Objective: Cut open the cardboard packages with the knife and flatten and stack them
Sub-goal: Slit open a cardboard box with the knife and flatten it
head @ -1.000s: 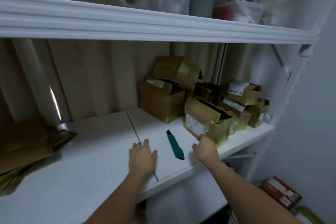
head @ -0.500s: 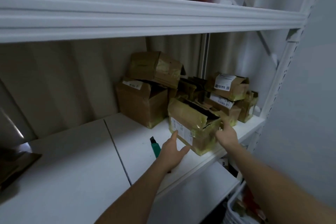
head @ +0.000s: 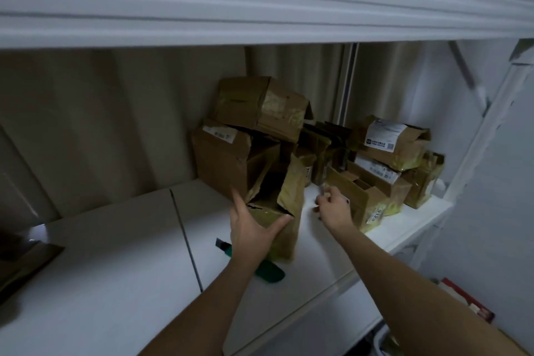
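Observation:
On the white shelf (head: 115, 254) my left hand (head: 251, 235) grips a brown cardboard box (head: 283, 205) between thumb and fingers. The box stands tipped on end with its torn top flaps open. A green knife (head: 268, 272) lies on the shelf just below the box, partly hidden by my left forearm. My right hand (head: 332, 206) hovers to the right of the box with loosely curled fingers and holds nothing. It is close to another opened box (head: 364, 199).
More cardboard boxes are piled at the back: a large one (head: 219, 165), one on top of it (head: 260, 104), and labelled ones at the right (head: 396, 141). Flattened cardboard (head: 20, 260) lies at the far left. An upper shelf (head: 260, 9) hangs overhead.
My left hand has pulled the box leftward and tipped it up on end. My right hand has come off the box and now hovers beside it.

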